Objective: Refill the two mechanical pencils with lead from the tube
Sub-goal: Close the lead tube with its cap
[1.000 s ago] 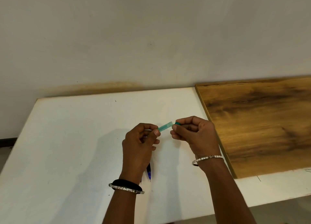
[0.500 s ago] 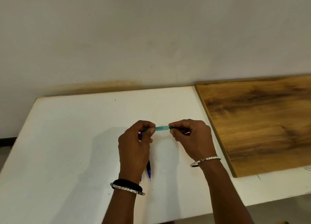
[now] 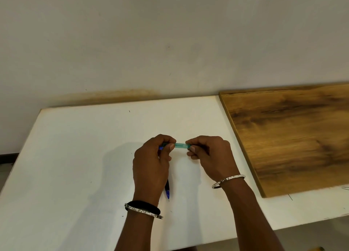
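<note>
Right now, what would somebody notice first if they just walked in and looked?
Two hands meet over the middle of the white table, the left hand and the right hand pinching the ends of a small green tube between them. A blue pencil pokes out below the left hand. A brown wooden board lies to the right.
</note>
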`<state>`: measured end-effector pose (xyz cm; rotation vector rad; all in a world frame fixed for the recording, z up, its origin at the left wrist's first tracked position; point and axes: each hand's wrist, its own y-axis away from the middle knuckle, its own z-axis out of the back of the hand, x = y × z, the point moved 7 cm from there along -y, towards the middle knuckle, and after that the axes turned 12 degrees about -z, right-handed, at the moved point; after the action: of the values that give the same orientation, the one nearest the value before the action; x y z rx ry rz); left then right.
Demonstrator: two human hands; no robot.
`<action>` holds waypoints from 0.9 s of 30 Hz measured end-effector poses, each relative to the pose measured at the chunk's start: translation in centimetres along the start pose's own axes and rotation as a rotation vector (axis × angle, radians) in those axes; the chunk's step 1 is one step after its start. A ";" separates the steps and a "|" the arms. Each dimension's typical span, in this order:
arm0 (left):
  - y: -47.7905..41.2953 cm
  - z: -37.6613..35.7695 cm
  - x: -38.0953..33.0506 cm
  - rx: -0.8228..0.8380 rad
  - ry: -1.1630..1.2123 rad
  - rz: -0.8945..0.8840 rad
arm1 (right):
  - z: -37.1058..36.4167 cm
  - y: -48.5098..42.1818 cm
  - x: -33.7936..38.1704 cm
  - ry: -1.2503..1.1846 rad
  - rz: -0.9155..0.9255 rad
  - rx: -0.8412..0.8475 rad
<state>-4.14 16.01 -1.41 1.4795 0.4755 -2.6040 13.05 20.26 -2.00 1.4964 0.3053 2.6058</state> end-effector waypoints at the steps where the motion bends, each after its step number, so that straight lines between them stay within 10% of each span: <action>1: 0.0 0.0 0.0 -0.003 0.003 0.010 | 0.1 0.0 0.0 -0.015 0.001 -0.007; 27: 0.2 -0.3 1.0 0.057 0.293 0.213 | 1.4 -0.2 -0.6 -0.477 -0.078 0.068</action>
<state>-4.34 15.98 -2.41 1.8301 0.2536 -2.2681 14.53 20.45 -1.88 2.0153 0.3891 2.1089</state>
